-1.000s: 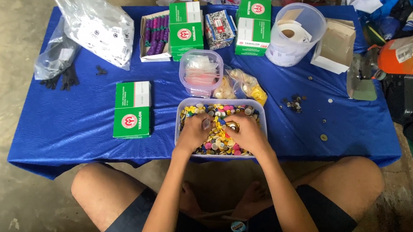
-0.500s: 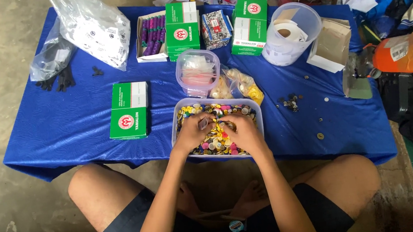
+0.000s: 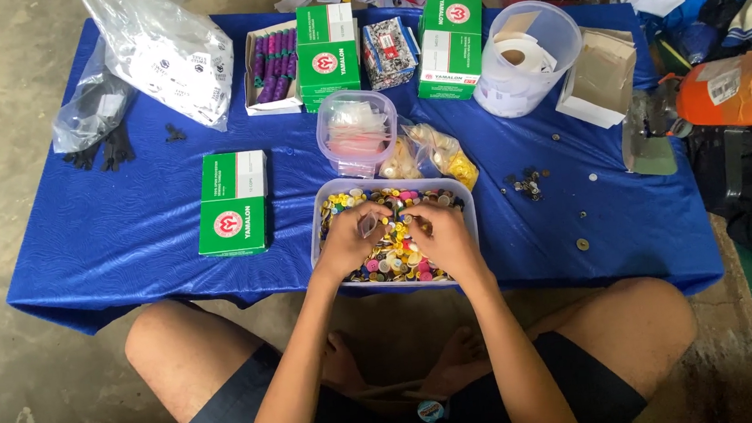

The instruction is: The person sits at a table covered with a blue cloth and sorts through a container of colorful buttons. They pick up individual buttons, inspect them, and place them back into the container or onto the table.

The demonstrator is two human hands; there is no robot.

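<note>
A clear plastic tub (image 3: 326, 209) full of little round buttons (image 3: 393, 255) in many colours sits at the near edge of the blue table (image 3: 124, 233), right in front of the person. Both hands are inside it, on top of the buttons. The left hand (image 3: 350, 241) has its fingers curled in, and the fingertips pinch at something small; what it is cannot be told. The right hand (image 3: 444, 237) is curled the same way, just beside the left one, with its fingertips down among the buttons.

At 12 o'clock from the tub, very near, stands a smaller clear box with a lid (image 3: 356, 131). At 1 o'clock lie bags of yellow buttons (image 3: 443, 151). At 9 o'clock lies a flat green and white box (image 3: 232, 201). At 3 o'clock a few dark loose buttons (image 3: 526, 185) lie on the cloth. Far back at 1 o'clock stands a round white tub (image 3: 526, 58).
</note>
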